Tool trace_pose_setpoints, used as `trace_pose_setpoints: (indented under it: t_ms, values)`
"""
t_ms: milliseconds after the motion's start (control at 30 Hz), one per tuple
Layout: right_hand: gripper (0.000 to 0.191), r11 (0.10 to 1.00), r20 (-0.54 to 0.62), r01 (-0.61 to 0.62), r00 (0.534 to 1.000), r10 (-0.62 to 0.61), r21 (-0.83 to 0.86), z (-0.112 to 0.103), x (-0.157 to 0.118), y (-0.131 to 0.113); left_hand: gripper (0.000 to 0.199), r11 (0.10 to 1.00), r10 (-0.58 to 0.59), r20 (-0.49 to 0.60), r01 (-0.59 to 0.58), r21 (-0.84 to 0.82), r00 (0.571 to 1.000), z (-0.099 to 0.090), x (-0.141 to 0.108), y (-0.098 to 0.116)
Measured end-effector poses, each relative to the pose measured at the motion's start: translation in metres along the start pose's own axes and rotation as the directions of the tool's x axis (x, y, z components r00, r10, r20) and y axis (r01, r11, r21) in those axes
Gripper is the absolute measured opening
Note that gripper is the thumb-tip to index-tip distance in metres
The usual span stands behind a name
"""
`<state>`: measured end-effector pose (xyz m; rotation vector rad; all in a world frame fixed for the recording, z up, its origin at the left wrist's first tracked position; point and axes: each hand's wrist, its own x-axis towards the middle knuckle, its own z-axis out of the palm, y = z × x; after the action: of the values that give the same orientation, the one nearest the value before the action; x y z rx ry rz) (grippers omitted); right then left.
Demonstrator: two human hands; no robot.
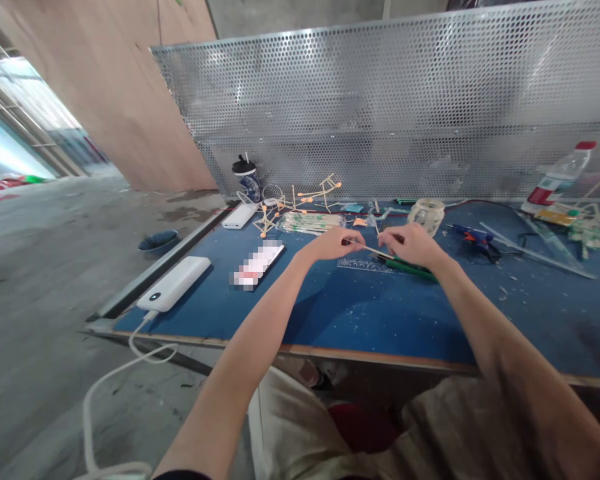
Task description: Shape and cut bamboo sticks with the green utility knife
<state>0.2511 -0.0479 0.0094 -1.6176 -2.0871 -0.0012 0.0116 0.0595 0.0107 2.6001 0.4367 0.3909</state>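
Thin pale wooden stick, mid-frame between your hands

Your left hand pinches its left part, so that's the nearer one; it slants down rightward toward your right hand, fingers curled, can't tell on what. Clear plastic ruler just below.

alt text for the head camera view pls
A person's left hand holds a thin stick over a blue table, the stick extending toward the right hand. A phone and a cabled white power bank lie to the left, a red-capped bottle is at right, and a perforated metal panel stands behind.
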Motion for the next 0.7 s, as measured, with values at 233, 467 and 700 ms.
trace_pose_setpoints:
  t_ms: [233,467,700]
  values:
    - [0.039,0.979,0.132,-0.145,0.978,0.164,-0.141,-0.016,-0.003,0.032,0.034,0.974,0.023,0.305,0.047,-0.223,0.952,0.001,-0.001,-0.005]
    - [0.034,0.973,0.514,-0.126,0.832,0.209,-0.193,-0.004,0.001,0.053,0.042,0.930,-0.053,0.584,0.253,-0.267,0.810,0.004,0.006,0.010]
    - [0.036,0.985,0.610,-0.027,0.782,0.129,-0.173,-0.003,-0.004,0.057,0.041,0.882,-0.059,0.798,0.406,-0.240,0.600,0.023,0.006,0.021]
